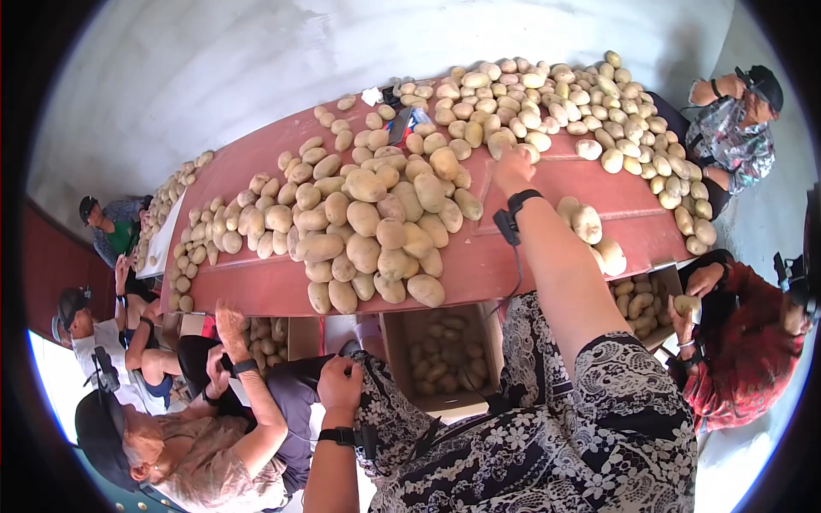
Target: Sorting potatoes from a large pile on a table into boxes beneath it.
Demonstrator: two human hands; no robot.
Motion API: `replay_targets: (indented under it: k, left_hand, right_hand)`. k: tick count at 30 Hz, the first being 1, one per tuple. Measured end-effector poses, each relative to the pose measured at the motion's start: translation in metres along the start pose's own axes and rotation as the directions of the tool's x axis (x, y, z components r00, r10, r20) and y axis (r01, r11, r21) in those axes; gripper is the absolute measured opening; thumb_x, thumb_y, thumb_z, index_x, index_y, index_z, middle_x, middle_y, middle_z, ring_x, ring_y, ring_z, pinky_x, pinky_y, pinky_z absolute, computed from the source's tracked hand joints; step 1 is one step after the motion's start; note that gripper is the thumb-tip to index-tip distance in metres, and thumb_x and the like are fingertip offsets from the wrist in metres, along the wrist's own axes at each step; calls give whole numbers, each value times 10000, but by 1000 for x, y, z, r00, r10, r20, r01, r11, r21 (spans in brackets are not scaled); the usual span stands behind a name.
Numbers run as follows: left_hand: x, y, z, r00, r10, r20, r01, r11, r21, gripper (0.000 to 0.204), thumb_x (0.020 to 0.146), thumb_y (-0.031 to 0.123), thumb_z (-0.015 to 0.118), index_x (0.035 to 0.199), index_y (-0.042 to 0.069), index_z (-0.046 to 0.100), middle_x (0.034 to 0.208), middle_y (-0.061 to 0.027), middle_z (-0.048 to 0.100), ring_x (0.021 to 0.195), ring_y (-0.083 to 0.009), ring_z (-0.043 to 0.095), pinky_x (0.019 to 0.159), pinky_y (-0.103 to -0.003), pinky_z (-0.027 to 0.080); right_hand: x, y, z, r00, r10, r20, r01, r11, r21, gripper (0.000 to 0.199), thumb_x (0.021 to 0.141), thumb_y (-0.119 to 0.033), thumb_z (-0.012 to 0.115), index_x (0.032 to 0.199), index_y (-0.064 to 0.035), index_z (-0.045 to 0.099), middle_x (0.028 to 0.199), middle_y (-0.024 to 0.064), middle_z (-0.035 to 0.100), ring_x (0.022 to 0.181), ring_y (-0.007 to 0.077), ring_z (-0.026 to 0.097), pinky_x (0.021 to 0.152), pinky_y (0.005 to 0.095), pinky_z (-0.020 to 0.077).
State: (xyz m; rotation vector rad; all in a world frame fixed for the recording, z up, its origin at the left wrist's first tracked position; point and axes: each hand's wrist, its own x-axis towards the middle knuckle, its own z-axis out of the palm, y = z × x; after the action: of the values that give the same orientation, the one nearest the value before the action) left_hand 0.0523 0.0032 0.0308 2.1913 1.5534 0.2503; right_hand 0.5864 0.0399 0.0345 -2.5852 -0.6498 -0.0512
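My right hand (pixel 513 168) — arm stretched far across the red table (pixel 505 256), fingers curled down over one potato (pixel 503 144) at the near edge of the far heap (pixel 556 94). The grip looks closed on it, though the back of my hand hides the fingertips.

My left hand (pixel 339 382) — drawn in low against my patterned dress (pixel 547 445), loosely clenched; I cannot tell whether anything is in it.

Handling note, as I judge it: lift the potato straight up rather than dragging it, since its neighbours lean on one another and could roll toward the table edge.

The potato — pale yellow-tan, smooth, oval, lightly dusty, touching others on its far side.

Near pile (pixel 376 231) — larger potatoes, heaped left of my forearm.
Small group (pixel 590 231) — a few potatoes just right of my forearm, near the table edge.
Cardboard box (pixel 440 359) — below the table edge, between my hands, partly filled with potatoes.
Co-workers — one person in red (pixel 735 359) at my right holding a potato; others seated at my left and at the far corner.
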Motion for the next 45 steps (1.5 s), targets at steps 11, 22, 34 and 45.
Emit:
replay_targets:
  k: [11,22,34,45]
  left_hand:
    - [0,1,1,1000,-5,2,5,1000,22,197,801,266,665,860,84,711,1105,-173,674,1119,-330,605,958,-433,479]
    - [-1,-1,-1,999,-40,34,39,999,24,216,810,271,651,889,80,711,1096,-161,676,1113,-330,602,953,-434,479]
    - [-4,3,0,998,36,-46,-35,999,8,224,808,268,646,858,54,692,943,-139,675,943,-341,628,843,-437,503]
    - [-5,-10,7,991,63,-120,-67,997,-30,231,811,269,652,850,44,689,919,-140,675,913,-345,630,815,-445,505]
  right_hand:
    - [-2,24,8,978,-72,197,66,997,37,401,888,-169,595,1277,-129,505,1266,235,481,1020,433,604,908,460,514]
    - [-88,-27,-13,915,-388,113,334,883,329,517,811,-284,717,1246,-71,535,1337,205,504,1199,376,533,944,443,494]
    - [-86,27,-79,861,-75,504,257,918,-303,325,848,-189,633,1159,-110,689,1179,113,679,1117,344,622,968,538,424]
    - [-74,50,-52,876,-185,446,356,870,-340,318,758,-230,730,1051,-109,716,1037,138,714,1010,359,660,811,454,532]
